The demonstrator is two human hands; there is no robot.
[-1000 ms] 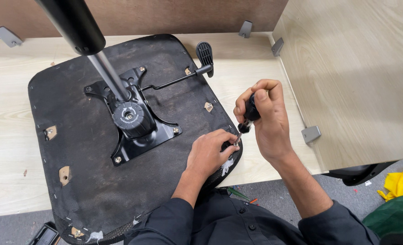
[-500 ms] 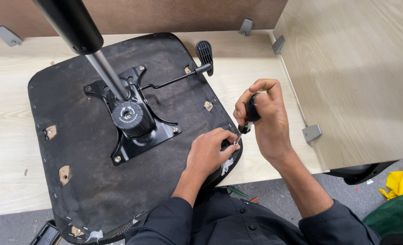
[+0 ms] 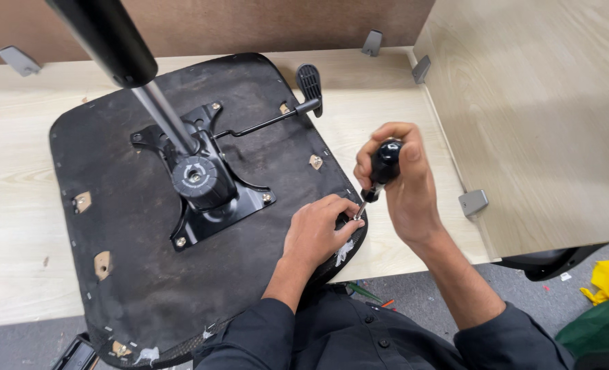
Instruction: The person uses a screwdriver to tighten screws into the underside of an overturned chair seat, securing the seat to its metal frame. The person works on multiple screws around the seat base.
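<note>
One seat (image 3: 133, 274) is lying on the tabletop (image 3: 17, 226), with one lever (image 3: 277, 113) and one screwdriver (image 3: 381, 171). Four grey brackets are sitting along the tabletop's edges, and two hands are showing.

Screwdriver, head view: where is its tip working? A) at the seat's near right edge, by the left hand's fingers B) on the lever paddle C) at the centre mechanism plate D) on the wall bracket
A: the right hand grips the black-handled screwdriver, its tip down at the upturned seat edge where the left hand pinches.

Furniture assembly workshop: upturned chair seat (image 3: 147, 260) on unfinished wood panels (image 3: 387, 103) w/ metal brackets (image 3: 474, 203).
</note>
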